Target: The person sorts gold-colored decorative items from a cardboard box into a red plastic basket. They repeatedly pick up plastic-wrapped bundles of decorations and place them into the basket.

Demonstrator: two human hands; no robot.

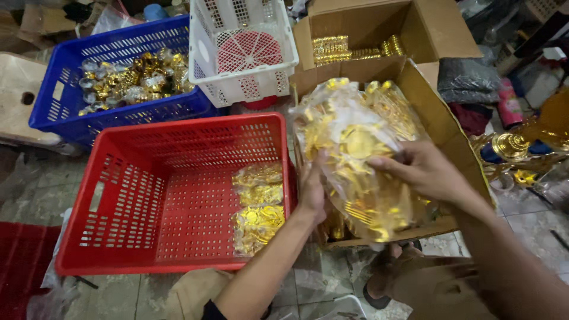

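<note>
Packing workshop, crates [178, 195], cartons [367, 26], gold parts [130, 80]

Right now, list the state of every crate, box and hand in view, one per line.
Red plastic crate: open-topped, three bags of gold pieces at its right side.
Blue plastic crate: holds loose gold and clear pieces.
White plastic basket: holds a red round grille.
Near cardboard box: flaps open.
Clear bag of gold pieces: held over the near box.
Left hand: gripping the bag.
Right hand: gripping the bag.

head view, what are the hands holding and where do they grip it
Both hold one clear plastic bag of gold-coloured parts: the left hand against its lower left side, the right hand gripping its right edge, over the cardboard box.
</note>
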